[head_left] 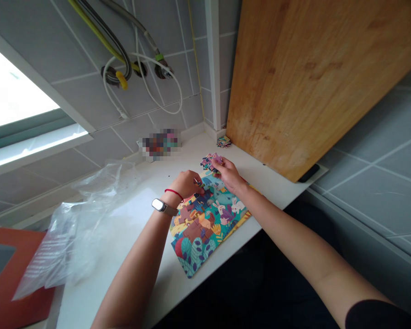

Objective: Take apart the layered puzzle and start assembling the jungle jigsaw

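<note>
A colourful jigsaw puzzle (205,224) with rabbits, leaves and other animals lies on the white counter, many of its pieces joined. My left hand (187,185), with a red cord and a smartwatch at the wrist, is over the puzzle's left part. Its fingers are pinched on a small puzzle piece (198,183), partly hidden by them. My right hand (229,174) is at the puzzle's far edge, thumb and fingers closed on several puzzle pieces (210,161), pink and dark ones among them. My right forearm covers part of the puzzle's right side.
Behind my right hand a small stack of puzzle pieces (223,141) stands in the corner by a leaning wooden board (294,82). A blurred box (159,144) rests by the wall. Clear plastic wrapping (75,228) covers the counter's left. Cables and a hose (147,36) hang above.
</note>
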### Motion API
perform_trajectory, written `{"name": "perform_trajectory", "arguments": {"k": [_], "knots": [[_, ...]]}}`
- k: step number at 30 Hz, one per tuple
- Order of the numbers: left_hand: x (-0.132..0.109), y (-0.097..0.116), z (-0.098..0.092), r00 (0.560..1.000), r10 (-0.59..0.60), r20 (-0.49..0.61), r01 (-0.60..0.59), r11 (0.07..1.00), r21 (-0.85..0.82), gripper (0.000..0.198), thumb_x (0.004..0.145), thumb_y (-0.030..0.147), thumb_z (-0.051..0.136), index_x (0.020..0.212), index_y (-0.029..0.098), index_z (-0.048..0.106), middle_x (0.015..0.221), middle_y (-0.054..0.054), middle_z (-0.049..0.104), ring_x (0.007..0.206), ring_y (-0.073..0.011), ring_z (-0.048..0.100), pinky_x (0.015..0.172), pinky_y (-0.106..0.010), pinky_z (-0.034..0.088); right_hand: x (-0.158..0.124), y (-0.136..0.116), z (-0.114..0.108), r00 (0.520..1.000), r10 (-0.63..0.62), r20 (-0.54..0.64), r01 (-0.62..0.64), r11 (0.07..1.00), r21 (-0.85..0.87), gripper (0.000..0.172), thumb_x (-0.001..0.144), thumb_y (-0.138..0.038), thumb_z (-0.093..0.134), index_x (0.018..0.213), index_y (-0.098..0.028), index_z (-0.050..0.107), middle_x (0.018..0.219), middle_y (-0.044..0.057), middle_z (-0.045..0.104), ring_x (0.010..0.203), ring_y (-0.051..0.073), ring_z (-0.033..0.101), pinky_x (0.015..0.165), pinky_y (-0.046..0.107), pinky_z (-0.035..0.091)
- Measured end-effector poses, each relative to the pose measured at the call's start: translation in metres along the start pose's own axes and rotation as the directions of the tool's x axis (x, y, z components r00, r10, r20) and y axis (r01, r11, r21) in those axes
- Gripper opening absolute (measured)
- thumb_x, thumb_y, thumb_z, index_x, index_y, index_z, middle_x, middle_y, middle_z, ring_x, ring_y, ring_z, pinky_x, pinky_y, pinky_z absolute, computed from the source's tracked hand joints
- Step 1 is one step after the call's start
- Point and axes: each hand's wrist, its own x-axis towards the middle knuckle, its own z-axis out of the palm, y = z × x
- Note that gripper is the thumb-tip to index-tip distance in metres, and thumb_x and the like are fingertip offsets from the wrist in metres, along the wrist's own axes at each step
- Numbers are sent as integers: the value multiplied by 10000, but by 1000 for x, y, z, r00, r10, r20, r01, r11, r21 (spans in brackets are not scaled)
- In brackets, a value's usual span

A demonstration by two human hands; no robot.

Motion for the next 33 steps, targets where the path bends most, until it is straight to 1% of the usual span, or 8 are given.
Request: {"name": "perform_trajectory", "arguments": {"k": [5,7,11,16,20,26,30,33], "knots": [[-1,-15,-15,1000,-4,-3,3,970,-244,180,696,324,806,812,190,775,751,-38,754,724,-193,673,630,-266,480,1,2,-1,1000,4,-1,-4,1000,18,524,685,-628,834,1032,-253,718,1081,36,728,912,152,629,606,187,469],[-2,-17,-16,1000,10,5,-8,961,-275,178,699,334,795,797,187,772,722,-30,745,697,-178,656,616,-260,475,2,3,-1,1000,5,-2,-5,1000,20,519,683,-627,835,1021,-252,717,1078,34,730,906,150,632,603,188,466],[-4,-10,-13,996,84,6,-78,948,-308,248,725,418,781,798,182,754,744,-36,748,689,-165,642,603,-251,487,2,4,-1,1000,1,-7,-1,1000,27,499,679,-617,841,999,-257,713,1073,24,735,901,153,642,606,196,468],[-7,0,-7,982,150,116,-77,874,-480,363,706,474,825,869,175,701,777,-41,741,650,-158,663,569,-253,529,3,5,-1,1000,-3,-6,3,1000,24,479,701,-600,829,1012,-255,713,1048,19,729,880,147,633,611,196,466],[-5,-2,-4,985,153,84,-108,912,-396,354,694,431,842,895,180,693,717,-7,700,578,-138,639,532,-242,487,3,5,-2,1000,-4,-16,4,1000,10,482,701,-612,823,1010,-258,716,1027,21,730,887,153,637,614,198,467],[-1,-12,-6,990,140,17,-124,923,-365,260,724,353,792,895,190,683,743,-13,716,670,-167,683,570,-246,487,2,4,-1,1000,-4,-8,4,1000,9,505,692,-634,821,1010,-256,714,1023,18,721,882,150,626,613,195,463],[-1,-13,-8,992,118,-34,-123,947,-296,227,721,320,786,873,188,682,731,-7,693,646,-151,634,575,-253,455,2,3,0,1000,1,-17,0,1000,11,507,681,-635,827,997,-256,708,983,18,712,869,152,623,607,198,466],[-1,-12,-10,987,158,-35,-162,958,-239,221,717,333,790,841,189,676,737,5,670,661,-138,589,592,-252,429,3,5,-1,1000,-3,-13,3,1000,13,516,680,-643,826,999,-256,705,999,16,716,853,147,623,605,201,469]]}}
